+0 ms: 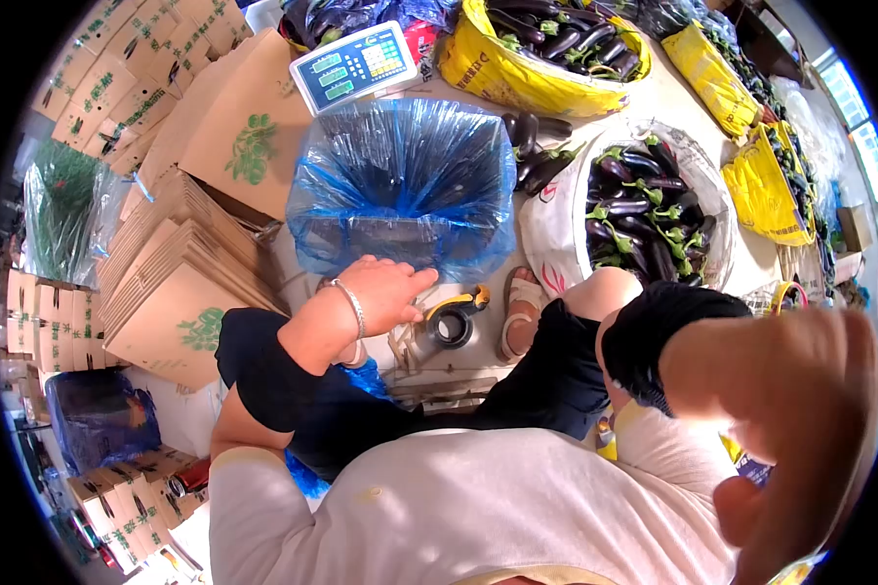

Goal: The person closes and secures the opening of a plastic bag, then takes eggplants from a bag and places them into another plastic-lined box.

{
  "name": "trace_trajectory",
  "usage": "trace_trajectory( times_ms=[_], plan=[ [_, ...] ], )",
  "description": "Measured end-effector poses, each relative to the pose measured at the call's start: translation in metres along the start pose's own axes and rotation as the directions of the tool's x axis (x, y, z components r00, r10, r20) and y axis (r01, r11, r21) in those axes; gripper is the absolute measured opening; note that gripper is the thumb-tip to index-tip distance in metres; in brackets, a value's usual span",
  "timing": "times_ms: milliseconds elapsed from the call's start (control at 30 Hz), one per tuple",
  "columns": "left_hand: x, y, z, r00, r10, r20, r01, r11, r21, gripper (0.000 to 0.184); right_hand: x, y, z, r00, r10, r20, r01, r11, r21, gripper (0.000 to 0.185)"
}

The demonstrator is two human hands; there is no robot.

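Note:
My left hand (385, 294) hangs near the front edge of a box lined with blue plastic (400, 239), fingers apart and holding nothing visible. Raised close to the camera at the right is my right hand (800, 429); it is large and blurred, and its fingertips are cut off or hidden. The plastic liner is spread over the rim. A digital scale (353, 68) stands behind it. To the right, a white sack (559, 229) holds several eggplants (649, 210), and a few loose eggplants (537, 146) lie between box and sack.
Flattened cardboard boxes (171, 307) lean at the left. A yellow sack (488, 63) of eggplants stands at the back, with more yellow sacks (766, 190) on the right. A tape roll (451, 328) in a dispenser lies on the floor between my feet.

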State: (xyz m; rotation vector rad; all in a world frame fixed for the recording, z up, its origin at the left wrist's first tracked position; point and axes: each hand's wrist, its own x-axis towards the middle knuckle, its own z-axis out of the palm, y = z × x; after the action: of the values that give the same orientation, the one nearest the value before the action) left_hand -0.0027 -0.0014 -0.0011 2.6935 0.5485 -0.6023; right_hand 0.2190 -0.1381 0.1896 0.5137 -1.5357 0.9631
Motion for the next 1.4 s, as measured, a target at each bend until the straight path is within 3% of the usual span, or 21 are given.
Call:
trace_trajectory(
  times_ms=[100,200,333,500,633,767,967,1067,1400],
  plan=[
    [0.005,-0.003,0.002,0.999,0.009,0.036,-0.009,1.0,-0.001,0.048,0.002,-0.002,-0.009,0.998,-0.041,-0.047,0.036,0.993,-0.114,0.02],
    [0.001,-0.003,0.006,0.998,0.024,-0.06,-0.025,1.0,-0.018,0.047,0.003,-0.004,-0.013,0.995,-0.059,-0.085,0.043,0.982,-0.185,0.02],
    [0.001,0.001,0.0,1.0,-0.003,0.01,0.003,1.0,0.011,0.058,0.006,-0.004,-0.015,0.995,-0.07,-0.077,0.054,0.978,-0.201,0.02],
    [0.0,0.0,0.001,1.0,0.004,-0.001,-0.004,1.0,0.017,0.058,0.01,0.001,-0.012,0.998,-0.059,-0.02,0.056,0.987,-0.152,0.02],
    [-0.001,-0.001,0.001,1.0,0.001,0.003,-0.001,1.0,0.025,0.058,0.019,0.021,-0.022,0.994,-0.064,0.084,0.063,0.998,0.017,0.02],
    [-0.001,-0.001,0.001,1.0,-0.004,0.006,0.004,1.0,0.02,0.059,0.021,0.026,-0.025,0.997,-0.02,0.079,0.014,0.997,0.074,0.03],
    [-0.002,-0.001,0.0,1.0,-0.005,-0.006,0.005,1.0,0.008,0.059,0.019,0.022,-0.028,0.994,0.112,0.01,-0.112,0.993,-0.029,0.034],
    [-0.002,-0.002,0.002,1.0,0.004,-0.018,-0.004,1.0,0.018,0.059,0.021,0.018,-0.033,0.974,0.219,0.053,-0.215,0.974,-0.079,0.036],
    [-0.003,-0.001,0.001,1.0,0.001,-0.011,-0.001,0.999,0.037,0.059,0.018,0.011,-0.034,0.967,0.253,-0.012,-0.25,0.942,-0.223,0.037]
  ],
)
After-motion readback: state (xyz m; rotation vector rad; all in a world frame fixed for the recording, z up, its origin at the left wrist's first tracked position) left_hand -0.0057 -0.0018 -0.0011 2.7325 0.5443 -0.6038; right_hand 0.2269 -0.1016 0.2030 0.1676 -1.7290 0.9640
